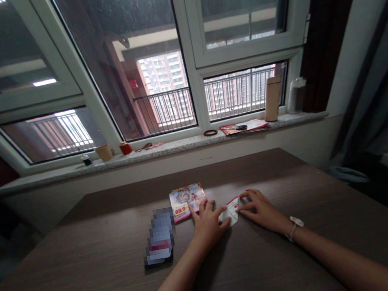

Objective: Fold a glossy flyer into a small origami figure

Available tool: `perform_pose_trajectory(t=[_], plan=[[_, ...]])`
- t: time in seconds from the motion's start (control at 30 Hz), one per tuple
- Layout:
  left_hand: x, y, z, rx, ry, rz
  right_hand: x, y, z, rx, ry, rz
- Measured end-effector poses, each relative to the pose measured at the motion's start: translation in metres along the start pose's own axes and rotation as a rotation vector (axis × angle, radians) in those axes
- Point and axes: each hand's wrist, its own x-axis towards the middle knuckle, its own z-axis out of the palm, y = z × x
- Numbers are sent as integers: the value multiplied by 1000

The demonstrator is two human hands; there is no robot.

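Observation:
A small folded white and red paper (231,210) lies on the dark wooden table (90,282). My left hand (207,223) presses on its left side with fingers spread flat. My right hand (262,209) rests on its right side, fingertips touching the paper's edge, fingers stretched out. A colourful leaflet (185,200) with a red price tag lies just behind my left hand. To the left of that hand lies a dark phone-sized object (159,238), blurred out.
A stone windowsill (179,145) behind the table holds two small cups (105,153), a red pot (125,148), a bracelet (210,133), red leaflets (246,126), a tall beige flask (273,98) and a white kettle (295,94). Grey curtains (384,83) hang at the right.

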Motion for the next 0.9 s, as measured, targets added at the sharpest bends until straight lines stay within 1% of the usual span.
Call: perform_pose_trajectory(t=[0.13, 0.37, 0.5, 0.9], plan=[[0, 0, 0, 4, -16, -17, 2, -1, 1, -50, 39, 77], [0, -1, -2, -8, -51, -13, 7, -3, 1, -170, 89, 152], [-1, -2, -2, -3, -42, -5, 10, -2, 1, -217, 114, 187], [-1, -1, -1, 13, -57, -18, 10, 2, 7, -346, 163, 198]])
